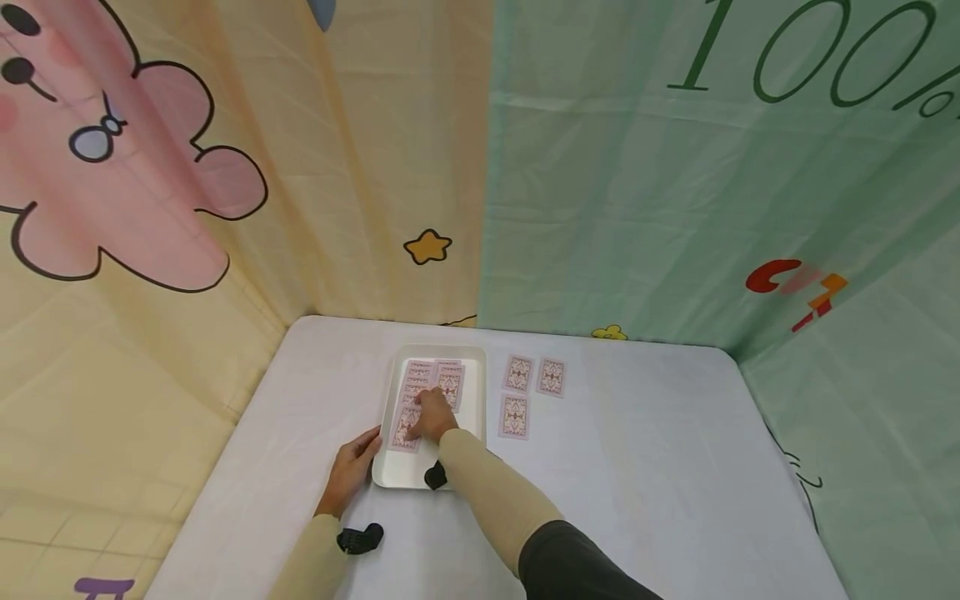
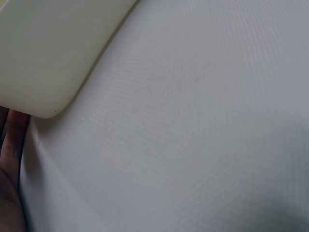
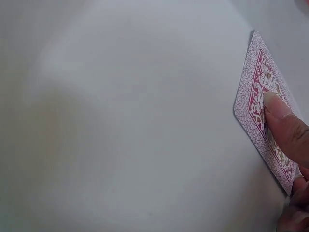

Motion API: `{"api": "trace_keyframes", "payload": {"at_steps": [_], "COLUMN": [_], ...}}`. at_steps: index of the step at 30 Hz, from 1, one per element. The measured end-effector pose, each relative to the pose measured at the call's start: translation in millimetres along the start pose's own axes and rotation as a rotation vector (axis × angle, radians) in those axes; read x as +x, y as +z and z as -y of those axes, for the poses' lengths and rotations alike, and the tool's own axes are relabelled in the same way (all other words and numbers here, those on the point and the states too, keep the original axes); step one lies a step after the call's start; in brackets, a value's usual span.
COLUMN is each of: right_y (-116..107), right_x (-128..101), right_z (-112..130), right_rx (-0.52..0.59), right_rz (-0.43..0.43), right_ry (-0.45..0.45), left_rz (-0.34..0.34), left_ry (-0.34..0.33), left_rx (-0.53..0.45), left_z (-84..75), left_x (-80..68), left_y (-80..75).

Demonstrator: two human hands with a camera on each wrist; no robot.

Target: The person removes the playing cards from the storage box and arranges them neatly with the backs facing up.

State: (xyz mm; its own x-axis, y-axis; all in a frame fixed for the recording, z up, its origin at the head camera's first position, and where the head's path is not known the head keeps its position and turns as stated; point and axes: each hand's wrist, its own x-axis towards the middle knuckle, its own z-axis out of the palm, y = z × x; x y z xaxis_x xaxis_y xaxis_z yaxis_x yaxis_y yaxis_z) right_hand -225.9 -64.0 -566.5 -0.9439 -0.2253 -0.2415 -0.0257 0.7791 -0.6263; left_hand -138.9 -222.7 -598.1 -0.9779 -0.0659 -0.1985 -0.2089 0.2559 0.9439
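Note:
A white tray lies on the table with several face-down playing cards in it, their backs red-patterned. My right hand reaches into the tray and rests on the cards. In the right wrist view a fingertip presses on the back of one card. My left hand lies at the tray's near left corner, fingers against its rim. In the left wrist view that tray corner shows with the hand beside it.
Three more face-down cards lie on the white tablecloth right of the tray, one nearer me. Printed fabric walls close in the table at the back and both sides. Black wrist-camera mounts sit on both forearms.

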Motion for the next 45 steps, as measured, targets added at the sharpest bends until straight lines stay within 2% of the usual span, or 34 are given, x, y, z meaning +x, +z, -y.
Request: {"api": "trace_keyframes", "payload": {"at_steps": [7, 22, 32, 38, 45], "right_y": [0.3, -2.5, -6.2, -6.7, -16.8], "right_x": [-2.4, -2.8, -1.5, -1.1, -5.7], "right_z": [-1.6, -5.6, -10.9, -15.9, -18.9], "right_rx": [-0.054, 0.009, 0.093, 0.165, 0.299], "right_rz": [-0.006, -0.021, -0.03, -0.025, 0.041], "right_ry": [-0.013, -0.034, -0.041, -0.114, -0.166], "left_rz": [0.005, 0.005, 0.004, 0.003, -0.002], "left_ry": [-0.003, -0.009, 0.012, -0.009, -0.024], "left_rx": [-0.008, -0.003, -0.018, -0.001, 0.002], "left_z": [1.9, 0.9, -2.1, -1.5, 0.3], "left_x": [1.3, 0.2, 1.5, 2.1, 2.2], "left_y": [0.9, 4.3, 3.5, 2.4, -0.2]}}
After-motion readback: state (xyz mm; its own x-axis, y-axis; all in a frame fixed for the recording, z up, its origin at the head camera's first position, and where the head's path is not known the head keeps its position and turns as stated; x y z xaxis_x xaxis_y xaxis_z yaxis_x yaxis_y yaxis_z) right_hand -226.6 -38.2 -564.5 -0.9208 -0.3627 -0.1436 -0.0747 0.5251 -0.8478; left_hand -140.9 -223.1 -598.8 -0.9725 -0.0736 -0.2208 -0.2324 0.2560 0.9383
